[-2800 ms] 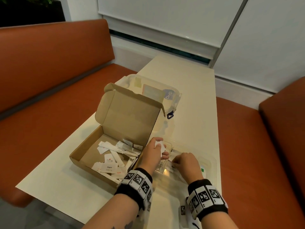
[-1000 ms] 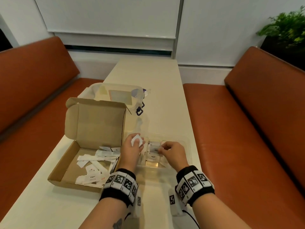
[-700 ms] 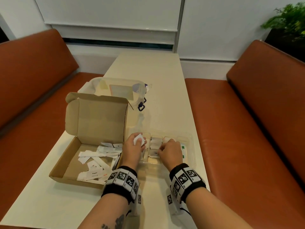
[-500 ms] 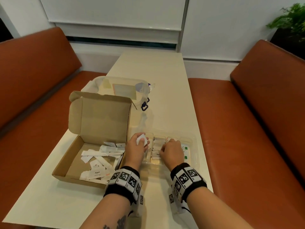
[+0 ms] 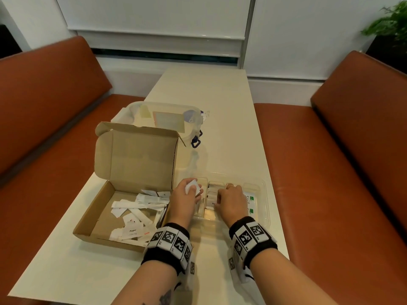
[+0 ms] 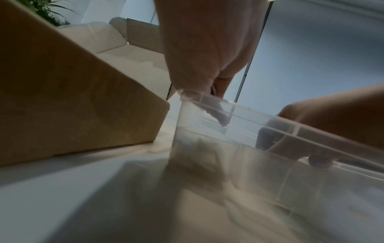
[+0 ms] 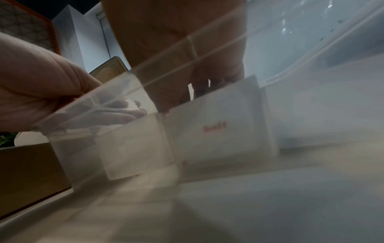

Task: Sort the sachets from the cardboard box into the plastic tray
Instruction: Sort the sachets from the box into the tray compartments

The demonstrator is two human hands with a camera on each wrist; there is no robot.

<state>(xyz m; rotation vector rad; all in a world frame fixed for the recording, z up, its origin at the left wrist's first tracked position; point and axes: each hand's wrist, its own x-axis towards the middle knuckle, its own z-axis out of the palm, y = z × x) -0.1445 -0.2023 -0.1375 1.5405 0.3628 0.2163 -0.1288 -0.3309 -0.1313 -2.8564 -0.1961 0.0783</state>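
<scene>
An open cardboard box [image 5: 88,223] at the left holds several loose white sachets [image 5: 141,203]. To its right stands the clear plastic tray [image 5: 265,208], divided into compartments. My left hand [image 5: 195,190] hovers at the tray's left end and grips a small bunch of white sachets [image 5: 193,186]. My right hand [image 5: 226,192] reaches into a middle compartment with its fingers curled down. In the right wrist view those fingers [image 7: 207,82] pinch the top edge of an upright salt sachet [image 7: 218,131] behind the tray wall [image 7: 104,148]. Green-printed sachets [image 5: 251,199] lie in the right compartment.
A clear lidded container [image 5: 163,119] with a blue latch stands behind the box's raised lid [image 5: 136,159]. Orange benches [image 5: 330,172] run along both long sides of the narrow cream table [image 5: 220,102]. A plant [image 5: 392,25] is at the far right.
The view has swung right and steadied. My right hand has moved deeper into the tray's middle compartment. The left hand has kept its bunch of sachets and stayed by the tray's left end.
</scene>
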